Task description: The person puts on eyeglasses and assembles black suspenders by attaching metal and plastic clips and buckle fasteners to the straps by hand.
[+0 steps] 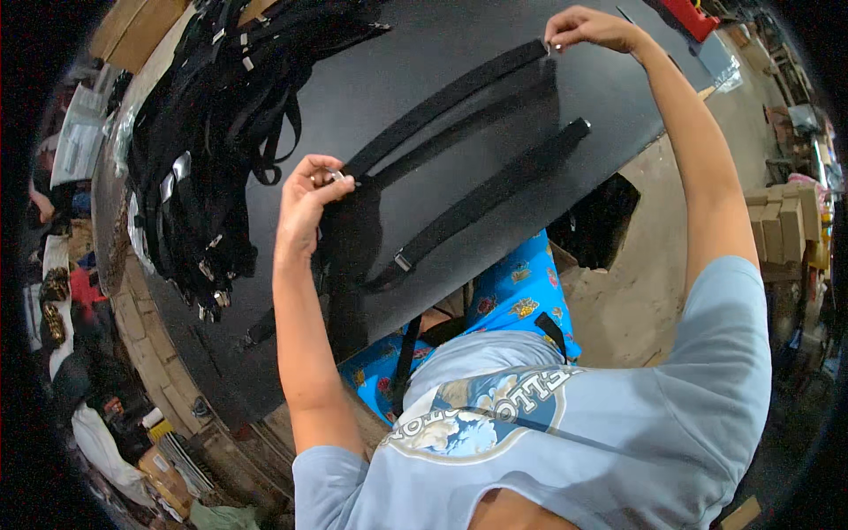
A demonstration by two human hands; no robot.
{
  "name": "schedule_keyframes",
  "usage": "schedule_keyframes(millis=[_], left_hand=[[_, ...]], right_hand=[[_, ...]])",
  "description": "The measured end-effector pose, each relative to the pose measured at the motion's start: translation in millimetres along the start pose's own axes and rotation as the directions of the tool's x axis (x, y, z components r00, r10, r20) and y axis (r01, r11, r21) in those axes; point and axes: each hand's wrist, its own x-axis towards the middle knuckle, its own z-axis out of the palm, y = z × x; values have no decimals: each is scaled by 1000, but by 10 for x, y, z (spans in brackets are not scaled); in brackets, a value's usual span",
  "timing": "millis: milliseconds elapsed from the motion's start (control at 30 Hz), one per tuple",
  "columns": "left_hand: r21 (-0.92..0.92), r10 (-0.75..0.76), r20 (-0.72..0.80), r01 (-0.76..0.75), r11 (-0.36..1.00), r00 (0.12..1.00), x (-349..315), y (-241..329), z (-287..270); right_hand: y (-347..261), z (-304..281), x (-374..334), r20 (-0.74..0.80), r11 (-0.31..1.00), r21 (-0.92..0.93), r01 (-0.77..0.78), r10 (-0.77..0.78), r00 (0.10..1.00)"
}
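Note:
Between my two hands a black webbing strap (442, 99) is stretched slantwise above the dark table (442, 40). My left hand (309, 201) pinches its near left end, where a metal piece shows at the fingers. At the far right, my right hand (594, 30) is closed on the other end, with a small bit of metal at the fingertips. A dark shadow falls on the tabletop under the strap. Nearer to me lies another black strap (486, 196), with a metal buckle (404, 260) toward its left end and metal at its right tip.
A large heap of black straps (221, 124) with metal clips covers the table's left side. A red object (687, 18) sits at the far right corner. Stacked cardboard boxes (779, 228) stand beyond the right side. Something black (602, 221) lies beside the table's near edge.

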Motion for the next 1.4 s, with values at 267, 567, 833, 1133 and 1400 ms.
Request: schedule_keyframes(millis=[267,567,833,1133,1400], left_hand=[[218,4,34,-11,976,999,-12,142,361],[869,566,219,-422,257,795,37,240,528],[813,321,164,-312,491,933,423,223,592],[748,397,168,-379,545,902,458,167,560],[637,528,128,-478,605,840,384,22,647]], right_hand=[[415,111,224,-126,948,-50,-313,305,944],[71,429,247,-492,835,-330,-441,246,835],[119,708,239,-590,887,-235,-398,196,784],[-1059,2240,475,-475,716,-691,103,-556,682],[-629,2552,384,-478,672,-732,-113,-388,788]])
